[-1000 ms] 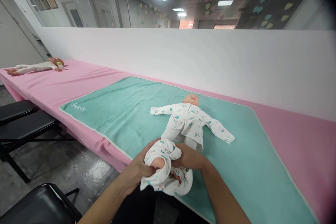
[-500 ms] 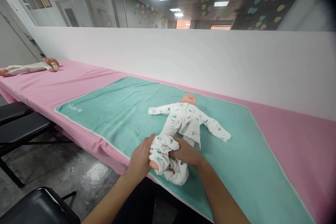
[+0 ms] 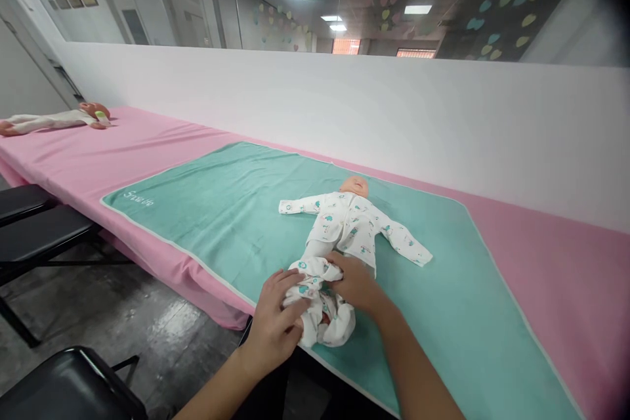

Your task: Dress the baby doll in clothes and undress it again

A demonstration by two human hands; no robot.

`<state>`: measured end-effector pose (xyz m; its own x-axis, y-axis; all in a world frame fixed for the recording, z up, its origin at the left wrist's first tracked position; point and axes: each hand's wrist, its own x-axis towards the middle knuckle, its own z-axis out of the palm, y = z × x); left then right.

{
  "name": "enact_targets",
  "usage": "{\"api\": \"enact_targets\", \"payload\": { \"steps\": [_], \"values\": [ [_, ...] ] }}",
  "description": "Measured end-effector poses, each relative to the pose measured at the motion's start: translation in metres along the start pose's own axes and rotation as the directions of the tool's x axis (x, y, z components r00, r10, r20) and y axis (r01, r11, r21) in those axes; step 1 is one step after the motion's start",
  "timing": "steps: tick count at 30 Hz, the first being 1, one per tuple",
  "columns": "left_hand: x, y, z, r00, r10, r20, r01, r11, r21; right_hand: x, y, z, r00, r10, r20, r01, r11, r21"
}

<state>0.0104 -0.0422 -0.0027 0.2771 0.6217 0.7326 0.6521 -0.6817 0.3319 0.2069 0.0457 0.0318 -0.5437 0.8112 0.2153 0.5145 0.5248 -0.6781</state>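
A baby doll (image 3: 354, 185) lies on its back, head toward the wall, in a white printed jacket (image 3: 347, 223) with both sleeves spread wide. Matching white printed baby pants (image 3: 310, 285) are bunched around its lower legs near the table edge. My left hand (image 3: 275, 321) is wrapped over the pants and the doll's foot on the left side, its fingers curled over the cloth. With fingers and thumb, my right hand (image 3: 357, 283) grips the bunched upper part of the pants. The doll's feet are mostly hidden by cloth and my hands.
A green blanket (image 3: 211, 197) with a white border lies under the doll, over a pink table cover (image 3: 162, 134). Another doll (image 3: 59, 119) lies at the far left. Black chairs (image 3: 73, 384) stand at the left. Behind the table is a white wall (image 3: 315, 105) below glass.
My left hand has shifted from the outer side of the pants to over the leg opening and foot. My right hand still holds the pants, slightly higher up.
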Motion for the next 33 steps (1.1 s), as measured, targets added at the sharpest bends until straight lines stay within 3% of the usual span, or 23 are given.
{"api": "enact_targets", "payload": {
  "steps": [3,6,11,13,16,18,20,22,24,27,29,31,33],
  "values": [
    [0.001,0.005,-0.003,0.995,-0.100,0.023,0.102,0.991,-0.082,-0.001,0.012,-0.009,0.993,-0.060,-0.102,0.053,0.996,-0.066],
    [-0.001,0.009,-0.002,0.990,-0.116,0.075,0.121,0.990,-0.073,-0.001,0.022,-0.015,0.969,-0.161,-0.188,0.138,0.982,-0.129],
    [-0.003,0.017,0.003,0.966,-0.228,0.123,0.237,0.970,-0.058,-0.001,0.026,-0.014,0.956,-0.195,-0.219,0.149,0.967,-0.208],
    [0.000,0.023,0.003,0.932,-0.338,0.135,0.353,0.929,-0.114,-0.002,0.024,-0.011,0.964,-0.191,-0.187,0.158,0.971,-0.181],
    [0.006,0.030,0.001,0.841,-0.504,0.199,0.541,0.793,-0.281,-0.009,0.019,-0.008,0.974,-0.166,-0.153,0.156,0.985,-0.076],
    [0.010,0.031,0.001,0.791,-0.543,0.281,0.612,0.707,-0.356,-0.014,0.016,-0.007,0.984,-0.103,-0.143,0.111,0.993,0.045],
    [0.011,0.029,0.002,0.765,-0.555,0.326,0.643,0.679,-0.353,-0.019,0.013,-0.006,0.993,-0.028,-0.118,0.049,0.983,0.178],
    [0.012,0.026,0.005,0.769,-0.565,0.299,0.637,0.717,-0.283,-0.022,0.012,-0.006,0.994,0.018,-0.110,0.012,0.963,0.271],
    [0.012,0.024,0.009,0.809,-0.541,0.228,0.580,0.797,-0.168,-0.022,0.014,-0.006,0.979,0.050,-0.197,0.012,0.954,0.300],
    [0.017,0.026,0.015,0.905,-0.379,0.191,0.377,0.925,0.049,-0.020,0.022,-0.008,0.883,0.126,-0.452,-0.026,0.975,0.221],
    [0.023,0.028,0.019,0.938,-0.233,0.256,0.202,0.969,0.142,-0.018,0.029,-0.010,0.819,0.148,-0.554,-0.078,0.986,0.149],
    [0.031,0.028,0.022,0.919,-0.161,0.359,0.118,0.983,0.139,-0.018,0.035,-0.011,0.823,0.156,-0.546,-0.117,0.988,0.106],
    [0.041,0.024,0.018,0.871,-0.169,0.461,0.152,0.986,0.075,-0.020,0.038,-0.010,0.872,0.169,-0.459,-0.151,0.986,0.075]
  ]
}}
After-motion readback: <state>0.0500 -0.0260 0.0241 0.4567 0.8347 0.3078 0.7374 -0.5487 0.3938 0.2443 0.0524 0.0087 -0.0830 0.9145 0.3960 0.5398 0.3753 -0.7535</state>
